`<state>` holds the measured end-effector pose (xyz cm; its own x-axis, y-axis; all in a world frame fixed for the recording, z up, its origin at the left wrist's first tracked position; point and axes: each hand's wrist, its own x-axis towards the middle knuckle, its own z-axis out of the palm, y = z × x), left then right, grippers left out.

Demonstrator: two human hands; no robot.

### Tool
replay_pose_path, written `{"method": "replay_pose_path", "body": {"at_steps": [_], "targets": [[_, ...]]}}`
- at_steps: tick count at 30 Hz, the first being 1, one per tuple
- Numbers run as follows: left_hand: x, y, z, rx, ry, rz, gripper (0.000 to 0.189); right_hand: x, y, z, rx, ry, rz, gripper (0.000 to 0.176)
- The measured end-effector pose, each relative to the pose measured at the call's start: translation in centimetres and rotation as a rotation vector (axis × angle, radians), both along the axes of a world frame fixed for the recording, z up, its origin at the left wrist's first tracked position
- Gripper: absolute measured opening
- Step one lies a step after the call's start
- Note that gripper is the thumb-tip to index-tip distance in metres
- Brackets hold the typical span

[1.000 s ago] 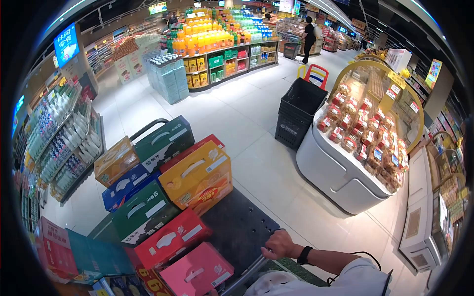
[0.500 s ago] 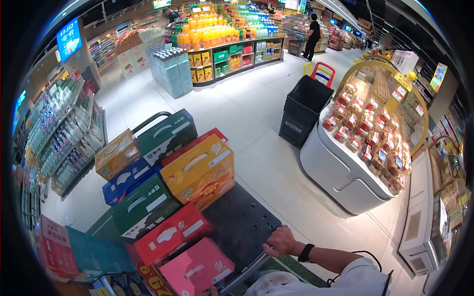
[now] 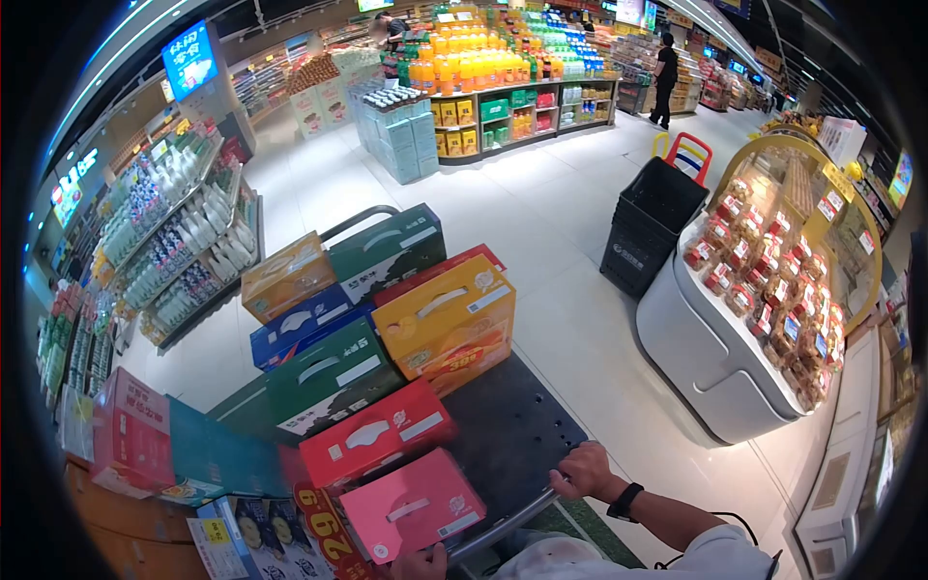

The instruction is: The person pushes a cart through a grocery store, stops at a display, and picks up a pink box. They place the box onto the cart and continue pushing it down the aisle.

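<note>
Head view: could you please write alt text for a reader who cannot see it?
In a shop, a person's right hand grips the edge of a flat cart loaded with colourful boxes; the left hand is beside a pink box. Bottled drinks and black baskets stand ahead.

Shop interior, brightly lit. Pale floor [image 3: 570,208] in large tiles, thin joints visible. Dark ceiling [image 3: 807,29] with white strip lights [image 3: 715,31]. Blue-lit screen [image 3: 190,60] by a pillar [image 3: 237,121], left rear. Tiered rack [image 3: 254,222] at left, full of goods. Long drinks stand [image 3: 529,145] at rear: bottles on top, compartments below. Pale cartons [image 3: 396,135] at its left end. Rounded white island [image 3: 706,362] at right, gold arch [image 3: 870,217], packaged food on top. Black baskets [image 3: 650,232] just beside it. White counter [image 3: 839,483], far right.
</note>
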<state>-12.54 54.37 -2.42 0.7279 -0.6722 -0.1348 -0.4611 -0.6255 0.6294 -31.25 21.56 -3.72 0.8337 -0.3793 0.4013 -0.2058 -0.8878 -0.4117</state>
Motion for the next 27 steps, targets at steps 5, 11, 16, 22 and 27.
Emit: {"method": "replay_pose_path", "body": {"at_steps": [5,11,16,22,27], "targets": [[-0.1,-0.3,0.0,0.080,-0.081,-0.007,0.024,0.3,0.0,-0.2,-0.010,-0.075,-0.019,0.037],[-0.1,-0.8,0.6,0.135,-0.177,0.048,0.032,0.1,0.5,-0.1,-0.003,-0.030,-0.072,0.037],[-0.1,-0.7,0.4,0.009,-0.271,-0.006,0.035,0.2,0.9,0.1,0.028,-0.011,-0.104,0.040],[0.3,-0.4,-1.2,0.015,-0.331,0.014,0.037,0.3,1.3,-0.3,0.008,-0.048,-0.165,0.038],[0.0,-0.4,-1.0,0.016,-0.333,0.019,0.041,0.4,1.9,-0.2,0.042,0.067,-0.245,0.044]]}}
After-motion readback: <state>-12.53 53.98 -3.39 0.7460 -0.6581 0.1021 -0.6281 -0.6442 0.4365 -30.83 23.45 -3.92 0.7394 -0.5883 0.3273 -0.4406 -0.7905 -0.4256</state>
